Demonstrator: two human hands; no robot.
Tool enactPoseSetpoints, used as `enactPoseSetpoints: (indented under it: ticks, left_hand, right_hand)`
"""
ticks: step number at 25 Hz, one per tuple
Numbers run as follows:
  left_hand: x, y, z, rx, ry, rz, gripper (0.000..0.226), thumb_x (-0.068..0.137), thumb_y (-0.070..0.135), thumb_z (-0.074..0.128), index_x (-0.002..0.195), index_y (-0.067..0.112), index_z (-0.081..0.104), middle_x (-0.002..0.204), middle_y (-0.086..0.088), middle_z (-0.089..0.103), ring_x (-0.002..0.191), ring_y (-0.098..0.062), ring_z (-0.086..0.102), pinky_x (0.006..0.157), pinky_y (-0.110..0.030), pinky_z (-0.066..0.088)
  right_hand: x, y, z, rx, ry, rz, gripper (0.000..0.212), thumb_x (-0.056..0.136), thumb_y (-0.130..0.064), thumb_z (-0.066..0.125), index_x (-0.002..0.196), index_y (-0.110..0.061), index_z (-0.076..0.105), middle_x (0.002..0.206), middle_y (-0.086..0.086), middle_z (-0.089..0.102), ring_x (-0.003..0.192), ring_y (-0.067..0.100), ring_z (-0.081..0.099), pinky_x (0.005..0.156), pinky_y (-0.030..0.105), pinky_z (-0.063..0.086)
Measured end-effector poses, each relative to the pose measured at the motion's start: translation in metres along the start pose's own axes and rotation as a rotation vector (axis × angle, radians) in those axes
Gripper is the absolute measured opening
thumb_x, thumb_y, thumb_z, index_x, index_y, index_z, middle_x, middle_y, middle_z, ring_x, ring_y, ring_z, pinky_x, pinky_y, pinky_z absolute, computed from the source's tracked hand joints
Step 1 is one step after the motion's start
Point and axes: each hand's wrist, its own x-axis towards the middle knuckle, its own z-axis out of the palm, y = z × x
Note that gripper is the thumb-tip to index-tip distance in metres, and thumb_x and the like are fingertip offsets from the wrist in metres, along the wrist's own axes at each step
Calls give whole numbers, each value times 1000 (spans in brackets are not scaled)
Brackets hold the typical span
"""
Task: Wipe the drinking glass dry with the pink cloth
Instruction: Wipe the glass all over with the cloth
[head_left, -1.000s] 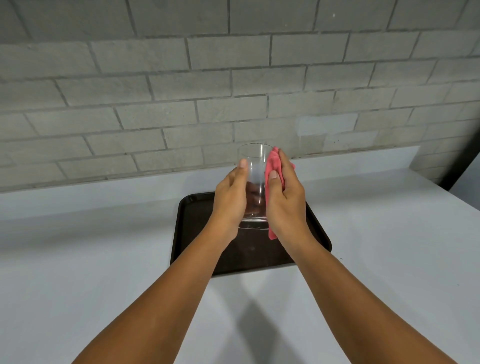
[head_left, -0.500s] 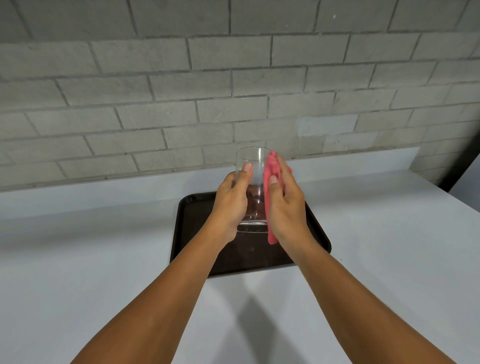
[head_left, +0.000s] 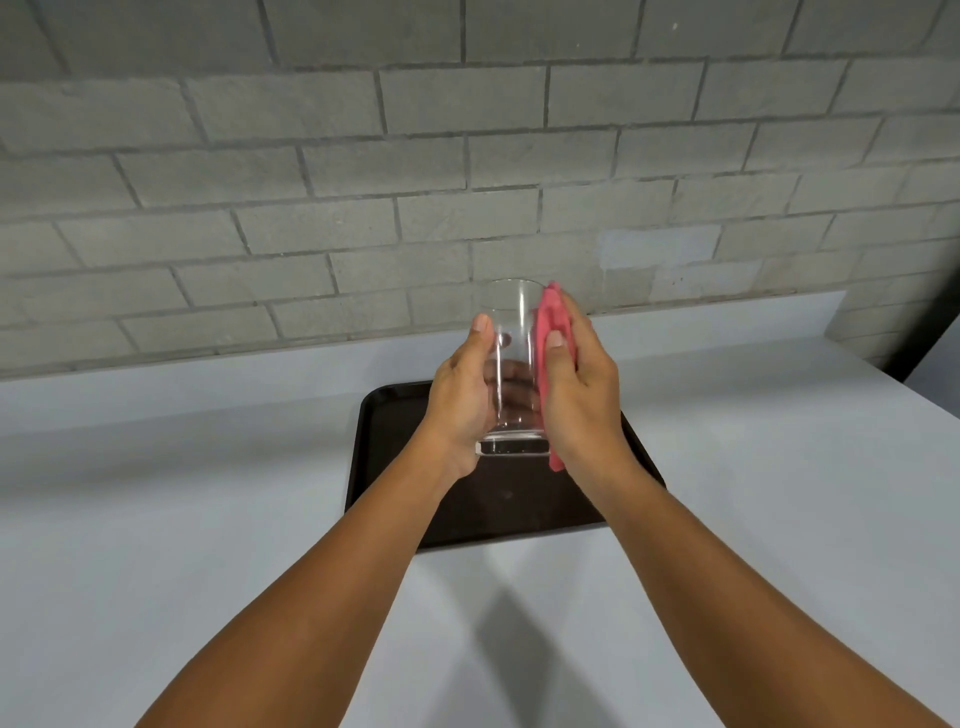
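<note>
A clear drinking glass (head_left: 511, 332) is held upright in the air above the tray. My left hand (head_left: 462, 400) grips its left side, thumb up along the wall and fingers wrapped behind it. My right hand (head_left: 579, 395) presses a folded pink cloth (head_left: 548, 317) flat against the glass's right side. The cloth shows above my thumb and hangs out below my palm near the glass's base. Most of the cloth is hidden under my right hand.
A dark brown tray (head_left: 395, 467) lies on the pale grey counter (head_left: 156, 519) below my hands. A grey brick wall (head_left: 363, 182) rises behind the counter's low backsplash. The counter's right edge runs near a dark gap at far right.
The glass and both hands have barely shifted; my right hand with the cloth has slid slightly along the glass's right side.
</note>
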Motion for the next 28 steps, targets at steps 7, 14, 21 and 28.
enactPoseSetpoints:
  ticks: [7,14,21,28]
  left_hand:
    - [-4,0,-3,-15,41,-57,60,97,61,44,120,10,66,99,-21,75,83,-26,75,67,-40,63]
    - [4,4,-4,40,54,-64,68,95,66,43,127,11,67,128,-20,69,119,-36,66,105,-56,49]
    - [1,-7,-1,-77,-73,-76,61,98,60,43,122,8,64,82,-9,77,67,-23,74,58,-36,60]
    - [2,-5,10,74,100,12,48,97,58,49,117,17,63,99,-13,76,86,-30,76,80,-50,63]
  right_hand:
    - [-4,4,1,25,-32,66,43,106,-26,35,147,-38,36,149,-18,39,139,4,33,113,28,31]
    - [-26,9,10,-56,-79,-75,43,103,-37,38,145,-48,34,149,-33,33,135,-15,26,101,2,26]
    - [10,4,-4,95,48,47,43,104,-24,38,145,-38,41,145,-18,45,132,-3,41,105,18,38]
    - [5,12,-4,54,81,27,43,104,-28,38,146,-39,37,147,-20,40,132,-6,36,92,0,33]
